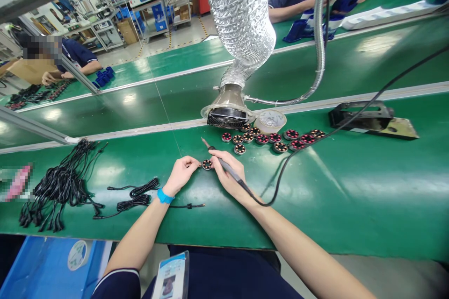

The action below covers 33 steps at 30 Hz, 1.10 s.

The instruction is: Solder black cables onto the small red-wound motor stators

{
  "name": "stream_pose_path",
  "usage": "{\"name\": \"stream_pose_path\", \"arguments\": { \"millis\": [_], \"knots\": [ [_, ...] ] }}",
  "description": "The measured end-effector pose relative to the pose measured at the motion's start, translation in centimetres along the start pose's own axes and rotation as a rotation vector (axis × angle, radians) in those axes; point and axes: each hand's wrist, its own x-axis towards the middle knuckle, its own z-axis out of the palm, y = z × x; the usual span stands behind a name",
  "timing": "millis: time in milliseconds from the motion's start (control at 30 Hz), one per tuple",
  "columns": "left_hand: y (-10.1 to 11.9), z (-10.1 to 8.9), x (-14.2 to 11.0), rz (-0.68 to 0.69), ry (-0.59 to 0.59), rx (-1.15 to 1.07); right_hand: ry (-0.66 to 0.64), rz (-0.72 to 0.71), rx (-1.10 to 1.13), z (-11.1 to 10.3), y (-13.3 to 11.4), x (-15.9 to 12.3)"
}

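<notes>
My left hand pinches a small round coil part with red windings, resting on the green bench. My right hand grips a soldering iron like a pen, its tip pointing up and left past the part. The iron's black cord runs off to the right. I wear a blue wristband on the left wrist. Several more round coil parts lie in a cluster just beyond my hands.
A silver fume duct with a fan mouth hangs over the cluster, beside a round tin. Black cable bundles lie at left, an iron stand at right. Other people work across the conveyor. A blue bin sits below left.
</notes>
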Motion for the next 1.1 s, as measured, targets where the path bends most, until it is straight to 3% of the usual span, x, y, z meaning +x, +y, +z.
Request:
{"name": "stream_pose_path", "arguments": {
  "millis": [300, 500, 733, 933, 1100],
  "knots": [
    [0.4, -0.2, -0.5, 0.068, -0.048, 0.057, -0.187, -0.129, -0.003, 1.6, 1.1, -0.4],
    [0.0, -0.8, -0.3, 0.182, -0.111, 0.108, -0.193, -0.168, -0.063, 2.2, 1.6, -0.6],
    [0.2, -1.0, -0.4, 0.297, -0.096, 0.303, -0.182, -0.116, -0.055, 1.6, 1.4, -0.9],
    [-0.3, -0.9, -0.1, 0.236, -0.115, 0.187, -0.169, -0.096, -0.049, 1.8, 1.2, -1.2],
    [-0.1, -0.7, -0.2, 0.100, -0.156, 0.018, -0.202, -0.120, -0.076, 2.1, 1.5, -1.4]
  ]
}}
